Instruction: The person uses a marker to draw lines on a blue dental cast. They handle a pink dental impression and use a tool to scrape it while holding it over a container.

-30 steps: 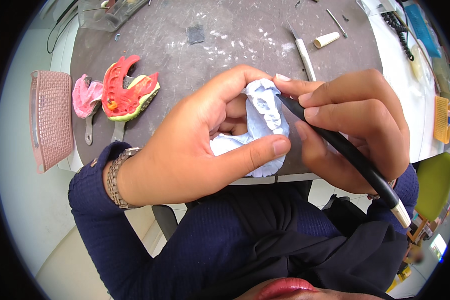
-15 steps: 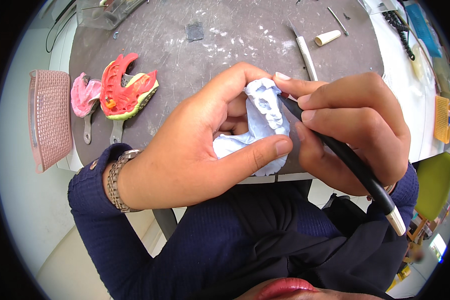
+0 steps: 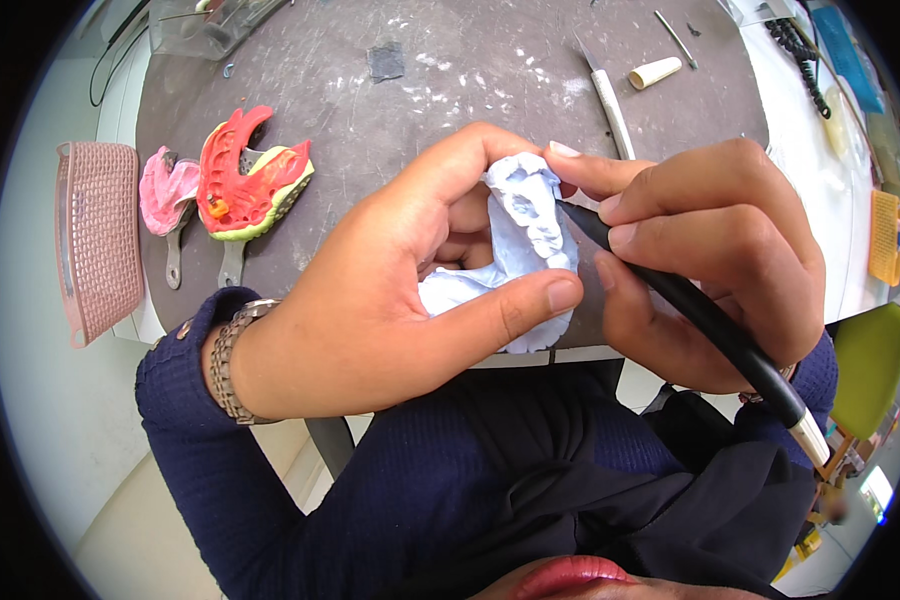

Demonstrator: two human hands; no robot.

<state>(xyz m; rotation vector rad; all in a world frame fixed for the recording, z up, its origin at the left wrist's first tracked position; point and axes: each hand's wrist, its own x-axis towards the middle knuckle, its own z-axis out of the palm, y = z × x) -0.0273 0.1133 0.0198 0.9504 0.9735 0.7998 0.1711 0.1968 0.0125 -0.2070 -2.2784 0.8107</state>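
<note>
A pale blue dental cast (image 3: 523,240) with tooth shapes along its ridge is gripped by my left hand (image 3: 370,300), thumb across its near part and fingers behind it. My right hand (image 3: 730,250) pinches a black marker pen (image 3: 705,315) with a pale tail end. The pen slants down to the right, its tip end beside the cast's right edge; whether the tip touches the cast I cannot tell. My right index finger reaches to the cast's upper right side.
Red-and-yellow dental impression tray (image 3: 245,180) and pink impression tray (image 3: 168,190) lie left on the brown work mat (image 3: 450,90). A pink woven basket (image 3: 100,240) stands beyond them. A craft knife (image 3: 612,110), cream pen cap (image 3: 656,72) and thin metal rod (image 3: 677,38) lie at the back right.
The cast and my left hand have shifted slightly left. My right hand and the pen's tail have moved a little to the right, with both holds kept.
</note>
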